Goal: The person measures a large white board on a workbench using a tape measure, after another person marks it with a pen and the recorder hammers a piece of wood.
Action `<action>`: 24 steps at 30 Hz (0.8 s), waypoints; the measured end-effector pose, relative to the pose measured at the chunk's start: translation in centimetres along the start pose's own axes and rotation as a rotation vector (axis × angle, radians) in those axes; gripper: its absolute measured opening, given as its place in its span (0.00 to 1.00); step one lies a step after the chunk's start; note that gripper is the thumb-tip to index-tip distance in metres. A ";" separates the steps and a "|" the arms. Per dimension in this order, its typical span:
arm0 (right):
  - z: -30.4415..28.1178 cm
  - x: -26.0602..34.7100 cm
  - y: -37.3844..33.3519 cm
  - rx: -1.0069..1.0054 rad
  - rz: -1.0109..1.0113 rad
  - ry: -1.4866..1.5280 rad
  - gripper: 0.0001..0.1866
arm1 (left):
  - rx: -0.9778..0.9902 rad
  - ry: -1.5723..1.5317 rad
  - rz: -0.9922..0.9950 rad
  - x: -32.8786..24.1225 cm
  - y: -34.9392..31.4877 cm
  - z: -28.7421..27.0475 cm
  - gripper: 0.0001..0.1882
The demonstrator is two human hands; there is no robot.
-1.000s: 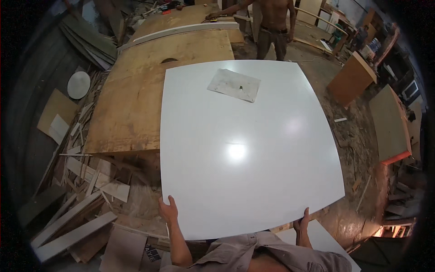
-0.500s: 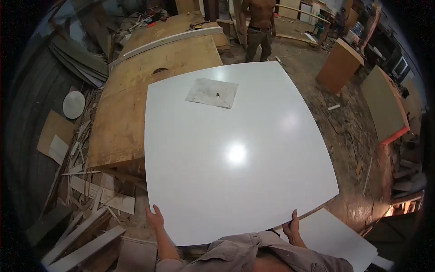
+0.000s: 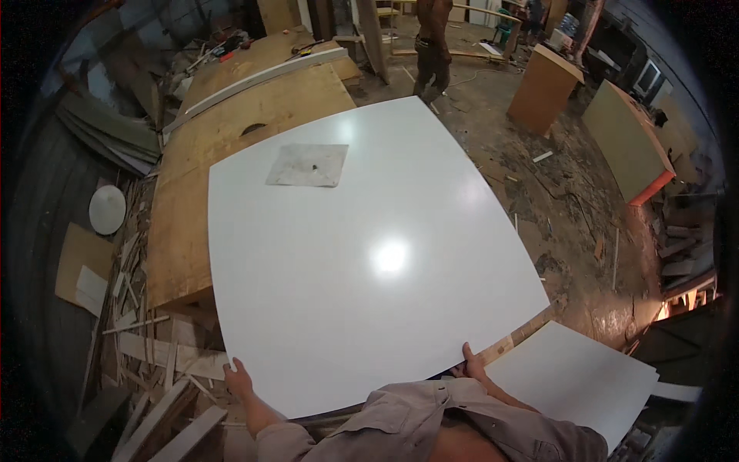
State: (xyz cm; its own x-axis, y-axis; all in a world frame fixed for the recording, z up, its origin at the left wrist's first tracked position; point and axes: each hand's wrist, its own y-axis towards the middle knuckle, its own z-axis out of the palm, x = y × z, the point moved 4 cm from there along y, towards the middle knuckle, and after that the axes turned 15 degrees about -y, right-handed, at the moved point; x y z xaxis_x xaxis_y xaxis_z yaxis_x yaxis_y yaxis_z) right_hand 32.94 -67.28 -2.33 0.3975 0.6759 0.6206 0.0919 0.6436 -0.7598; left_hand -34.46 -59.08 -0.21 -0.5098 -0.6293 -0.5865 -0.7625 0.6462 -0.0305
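Note:
A large glossy white board (image 3: pixel 346 308) lies in front of me, its far left part over a plywood table. My left hand (image 3: pixel 239 379) is closed on its left edge near the near corner, thumb on top and fingers underneath. My right hand (image 3: pixel 469 363) grips the near edge on the right, thumb on the upper face, the other fingers mostly hidden below. Far from both hands, a thin greyish sheet (image 3: pixel 296 169) with a small dark object (image 3: pixel 315 167) on it rests on the board.
The plywood table (image 3: pixel 181 231) has a slot behind the board and a long pale rail across it. Wood offcuts (image 3: pixel 165 354) litter the left floor. Another white panel (image 3: pixel 570 377) lies at my right. A person (image 3: pixel 433 54) stands beyond; brown cabinets (image 3: pixel 545 88) stand far right.
The white board has turned counterclockwise and shifted left in view, with both hands still on it. The grey sheet moved along with it. The person beyond has changed stance.

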 end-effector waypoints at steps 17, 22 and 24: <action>-1.5 -0.2 5.3 0.278 -0.036 0.341 0.30 | 0.008 -0.023 -0.095 1.6 8.2 1.3 0.42; -11.4 5.8 9.0 -0.022 -0.370 0.392 0.26 | -0.005 -0.007 -0.132 0.9 6.7 -2.4 0.40; -21.8 7.2 10.8 0.013 -0.443 0.363 0.27 | -0.008 -0.101 -0.080 0.2 7.7 1.5 0.38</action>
State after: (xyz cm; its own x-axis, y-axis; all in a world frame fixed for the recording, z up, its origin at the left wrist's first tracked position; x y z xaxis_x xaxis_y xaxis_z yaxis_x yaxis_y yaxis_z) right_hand 56.72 -63.25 -10.31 0.6115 0.1752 0.7716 0.3112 0.8433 -0.4381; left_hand -39.86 -53.57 -1.79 -0.4045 -0.6320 -0.6610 -0.8026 0.5918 -0.0747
